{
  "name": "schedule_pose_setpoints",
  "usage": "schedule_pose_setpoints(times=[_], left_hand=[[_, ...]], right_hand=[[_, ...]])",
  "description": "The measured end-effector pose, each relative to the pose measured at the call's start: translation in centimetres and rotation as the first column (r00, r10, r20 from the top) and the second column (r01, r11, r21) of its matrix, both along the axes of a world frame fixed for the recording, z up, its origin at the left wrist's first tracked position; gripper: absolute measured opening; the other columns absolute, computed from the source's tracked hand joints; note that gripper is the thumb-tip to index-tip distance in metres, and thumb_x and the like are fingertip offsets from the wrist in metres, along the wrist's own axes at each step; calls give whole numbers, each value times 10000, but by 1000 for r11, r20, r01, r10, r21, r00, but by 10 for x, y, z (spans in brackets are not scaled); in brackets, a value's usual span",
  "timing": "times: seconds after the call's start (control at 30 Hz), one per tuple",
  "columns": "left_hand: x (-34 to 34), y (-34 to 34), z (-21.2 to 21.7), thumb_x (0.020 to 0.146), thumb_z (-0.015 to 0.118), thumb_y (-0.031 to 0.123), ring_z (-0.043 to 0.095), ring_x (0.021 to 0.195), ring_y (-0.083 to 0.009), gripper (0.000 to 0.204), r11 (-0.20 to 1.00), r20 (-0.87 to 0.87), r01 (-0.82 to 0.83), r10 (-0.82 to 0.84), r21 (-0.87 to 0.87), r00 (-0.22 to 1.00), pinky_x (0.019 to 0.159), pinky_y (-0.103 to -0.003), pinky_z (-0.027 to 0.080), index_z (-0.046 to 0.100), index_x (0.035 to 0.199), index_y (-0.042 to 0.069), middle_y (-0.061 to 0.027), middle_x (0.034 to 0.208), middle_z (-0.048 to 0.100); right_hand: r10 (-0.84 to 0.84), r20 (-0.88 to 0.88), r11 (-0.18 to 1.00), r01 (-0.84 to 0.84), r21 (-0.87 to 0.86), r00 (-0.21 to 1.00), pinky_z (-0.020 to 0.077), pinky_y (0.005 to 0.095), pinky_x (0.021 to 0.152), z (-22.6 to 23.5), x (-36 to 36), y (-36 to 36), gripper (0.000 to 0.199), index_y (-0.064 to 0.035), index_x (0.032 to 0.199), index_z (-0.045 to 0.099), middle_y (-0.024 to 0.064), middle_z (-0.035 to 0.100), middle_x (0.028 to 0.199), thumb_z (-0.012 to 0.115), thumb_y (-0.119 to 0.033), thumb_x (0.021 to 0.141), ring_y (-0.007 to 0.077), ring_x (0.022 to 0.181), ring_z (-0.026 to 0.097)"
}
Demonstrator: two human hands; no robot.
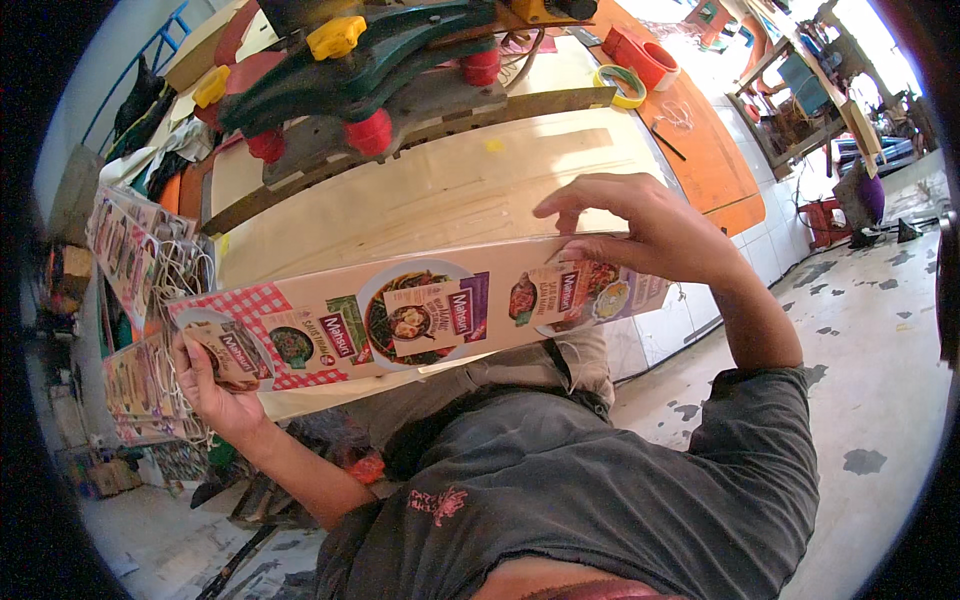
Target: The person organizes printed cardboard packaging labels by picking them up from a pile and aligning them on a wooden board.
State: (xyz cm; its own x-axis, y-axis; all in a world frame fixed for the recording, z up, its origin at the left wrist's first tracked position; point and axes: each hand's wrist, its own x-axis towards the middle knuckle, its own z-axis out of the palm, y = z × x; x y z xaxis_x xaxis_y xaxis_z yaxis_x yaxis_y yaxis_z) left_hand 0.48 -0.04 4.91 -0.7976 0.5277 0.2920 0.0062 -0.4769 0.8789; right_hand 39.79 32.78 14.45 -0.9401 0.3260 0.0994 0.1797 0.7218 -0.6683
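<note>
From my remote feed I saw the left hand closed on the left end of a long printed strip, its thumb flat on the printed face and its other fingers hidden behind. The right hand was at the strip's right part, with the thumb by the far edge and the forefinger arched well apart from it, so I read those fingers as wide. The strip slanted across the scene, its left end nearer than its right, showing food pictures and a red-and-white checked pattern. Just beyond it I could see a pale board, and past that a long metal bar below a dark green machine frame with red cylinders and yellow knobs. To the left, I made out similar printed pieces with white cords. On the far right, an orange tabletop bore a yellow tape roll, a red roll and a thin black stick.
</note>
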Motion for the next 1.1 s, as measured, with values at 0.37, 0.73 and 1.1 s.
schedule_pose_setpoints(times=[0.37, 0.73, 1.1], left_hand=[[15, 13, 5, 1026, 649, 189, 676, 951, -138, 246, 993, 43, -113, 114, -25, 992, 840, -303, 571, 598, 1197, 19, -51, 1072, 685], [-21, -36, -14, 1015, 656, 169, 652, 1110, -204, 313, 957, 70, -278, 284, -79, 956, 975, -369, 531, 595, 1270, -2, -100, 1225, 663], [-53, -86, -15, 1008, 677, 243, 598, 1198, -206, 446, 866, 50, -451, 471, -215, 881, 1040, -389, 473, 559, 1348, -21, -103, 1323, 615]], right_hand=[[-6, -96, 999, 3, -32, 995, 492, 402, 745, -9, -22, 3, 126, -20, 943, 682, 96, 663, 891, 724, -136, 916, 295, 826, 642], [-418, -157, 799, 444, 405, 895, 531, 360, 777, -19, 49, 62, 57, 39, 905, 658, 126, 686, 897, 699, 2, 893, 259, 846, 690], [-942, -198, -7, 572, 820, 272, 506, 519, 825, -59, 345, 211, 223, -34, 1040, 701, 210, 700, 997, 609, -224, 967, 418, 950, 668]])
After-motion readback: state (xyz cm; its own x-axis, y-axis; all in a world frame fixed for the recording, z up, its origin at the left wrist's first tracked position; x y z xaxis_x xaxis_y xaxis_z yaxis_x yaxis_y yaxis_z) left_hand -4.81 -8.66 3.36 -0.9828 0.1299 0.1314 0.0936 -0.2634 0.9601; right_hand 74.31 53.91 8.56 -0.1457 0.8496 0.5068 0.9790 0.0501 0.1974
